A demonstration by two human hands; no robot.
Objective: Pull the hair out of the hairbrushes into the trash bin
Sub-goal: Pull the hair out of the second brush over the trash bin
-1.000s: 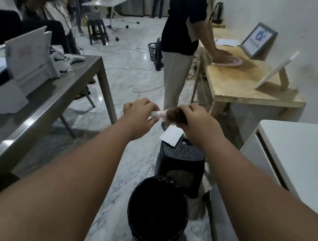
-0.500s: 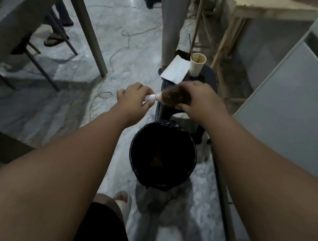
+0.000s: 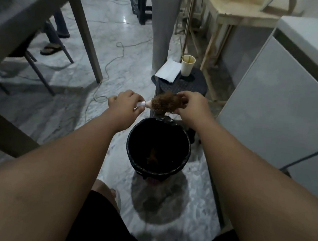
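Note:
A hairbrush (image 3: 156, 106) with a pale handle lies level between my two hands, just beyond the far rim of the black trash bin (image 3: 187, 151). My left hand (image 3: 126, 104) grips the handle end. A thick wad of brown hair (image 3: 170, 103) covers the bristle head, and my right hand (image 3: 191, 106) pinches that wad at its right end. A small clump of brown hair lies at the bottom of the bin.
A black stool (image 3: 196, 85) behind the bin carries a paper cup (image 3: 187, 65) and a white paper (image 3: 168, 69). A white cabinet (image 3: 282, 104) stands at the right, a grey table leg (image 3: 86, 37) at the left. A person's trouser leg (image 3: 162, 28) stands beyond the stool.
The view has tipped down from the room to the bin. The brush and both hands have come closer over the bin's far rim, and my right hand has shifted toward the brush's right end.

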